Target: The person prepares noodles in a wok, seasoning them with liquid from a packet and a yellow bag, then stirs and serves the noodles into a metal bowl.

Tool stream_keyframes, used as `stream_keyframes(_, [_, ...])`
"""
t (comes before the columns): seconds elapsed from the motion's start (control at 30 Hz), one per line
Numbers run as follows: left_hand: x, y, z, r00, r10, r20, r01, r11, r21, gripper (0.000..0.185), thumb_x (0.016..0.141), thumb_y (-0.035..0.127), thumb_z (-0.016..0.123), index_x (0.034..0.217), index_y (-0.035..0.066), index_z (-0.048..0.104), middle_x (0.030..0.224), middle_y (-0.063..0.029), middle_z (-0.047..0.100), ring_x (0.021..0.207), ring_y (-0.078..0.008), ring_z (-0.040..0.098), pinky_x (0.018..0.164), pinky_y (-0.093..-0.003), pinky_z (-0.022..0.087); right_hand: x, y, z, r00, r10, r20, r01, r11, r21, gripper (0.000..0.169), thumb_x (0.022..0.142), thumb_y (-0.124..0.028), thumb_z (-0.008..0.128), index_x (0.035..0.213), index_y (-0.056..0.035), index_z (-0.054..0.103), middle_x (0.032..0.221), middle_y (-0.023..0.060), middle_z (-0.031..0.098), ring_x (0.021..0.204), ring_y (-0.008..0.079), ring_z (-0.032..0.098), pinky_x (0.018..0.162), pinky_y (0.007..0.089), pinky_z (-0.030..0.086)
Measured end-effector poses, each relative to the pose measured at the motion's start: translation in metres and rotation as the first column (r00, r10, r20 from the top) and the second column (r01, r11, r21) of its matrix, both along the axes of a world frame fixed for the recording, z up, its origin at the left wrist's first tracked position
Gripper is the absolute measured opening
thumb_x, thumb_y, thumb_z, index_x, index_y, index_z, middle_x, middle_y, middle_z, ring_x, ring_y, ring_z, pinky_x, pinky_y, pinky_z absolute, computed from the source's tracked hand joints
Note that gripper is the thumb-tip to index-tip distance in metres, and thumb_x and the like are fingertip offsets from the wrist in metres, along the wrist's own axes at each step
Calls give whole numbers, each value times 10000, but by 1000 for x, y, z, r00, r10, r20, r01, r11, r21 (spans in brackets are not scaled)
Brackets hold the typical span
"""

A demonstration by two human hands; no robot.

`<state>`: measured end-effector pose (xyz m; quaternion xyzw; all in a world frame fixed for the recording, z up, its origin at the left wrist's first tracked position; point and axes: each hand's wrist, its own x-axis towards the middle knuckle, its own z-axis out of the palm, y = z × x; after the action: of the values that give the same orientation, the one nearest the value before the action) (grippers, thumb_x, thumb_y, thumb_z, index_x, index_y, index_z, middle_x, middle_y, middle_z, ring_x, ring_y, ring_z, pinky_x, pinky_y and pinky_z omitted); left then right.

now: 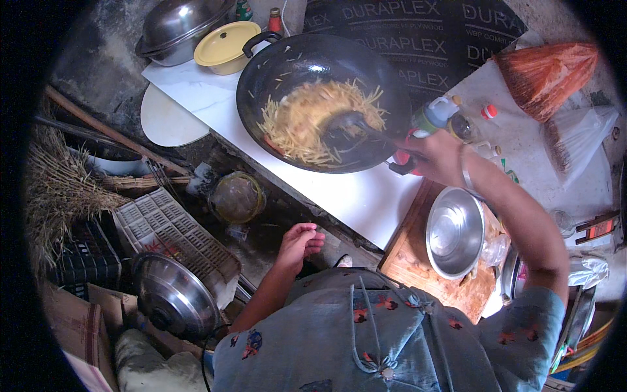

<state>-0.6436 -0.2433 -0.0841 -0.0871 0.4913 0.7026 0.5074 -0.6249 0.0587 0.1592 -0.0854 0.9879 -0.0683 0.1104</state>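
Note:
A large black wok [274, 63] with two side handles sits on the white counter. In it lie pale yellow food strips [313, 112], with several orange pieces among them and some liquid. My right hand [431, 154] is closed around the handle of a dark spatula [350, 122], whose blurred head rests among the strips on the wok's right side. Above the floor, in front of my body, my left hand [301, 242] hangs with its fingers loosely curled; it touches neither wok nor counter, and nothing is seen in it.
Right of the wok stand bottles [441, 110]. A steel bowl [455, 232] rests on a wooden board [406, 235]. Behind left are a yellow lidded pot [228, 44] and a steel roaster [181, 24]. A plastic crate [171, 230], a steel lid [176, 294] and a straw broom [63, 191] lie lower left.

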Motion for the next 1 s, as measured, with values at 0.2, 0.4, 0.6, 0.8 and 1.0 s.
stream_keyframes(0.2, [-1,-11,0,999,45,-16,-46,999,-22,147,865,124,534,1007,86,548,870,-93,637,719,-141,608,622,-255,498,-34,-15,4,963,-265,-48,245,936,-251,438,681,-55,552,1114,16,556,733,191,626,648,303,634,609,347,506])
stream_keyframes(0.4, [2,-5,0,1000,11,-7,-11,999,-37,146,867,126,529,1005,82,543,875,-98,635,730,-149,606,633,-268,496,-56,13,-11,940,-297,-169,289,955,-73,429,707,-72,535,1128,3,548,786,233,611,666,305,637,627,358,504])
stream_keyframes(0.6, [4,0,-7,1000,14,9,-14,1000,-17,143,869,119,525,1006,80,538,886,-104,630,728,-161,607,635,-275,496,-1,-10,32,807,-479,345,571,783,-249,338,721,-65,548,1054,-34,596,698,176,623,583,284,618,593,367,499])
stream_keyframes(0.8, [-2,5,5,1000,-14,-14,13,1000,-21,147,868,120,528,1009,80,536,870,-98,632,727,-153,607,630,-264,494,33,-2,73,931,-256,260,332,891,-309,423,702,-37,580,1125,-20,568,659,131,600,529,153,564,512,265,448])
stream_keyframes(1.0, [-2,3,0,1000,10,-9,-10,1000,-28,146,871,128,529,1010,80,538,862,-95,635,727,-144,607,624,-259,496,15,-9,77,958,102,268,-47,978,-205,494,662,-44,606,1153,-18,558,723,147,618,599,262,587,575,344,452])
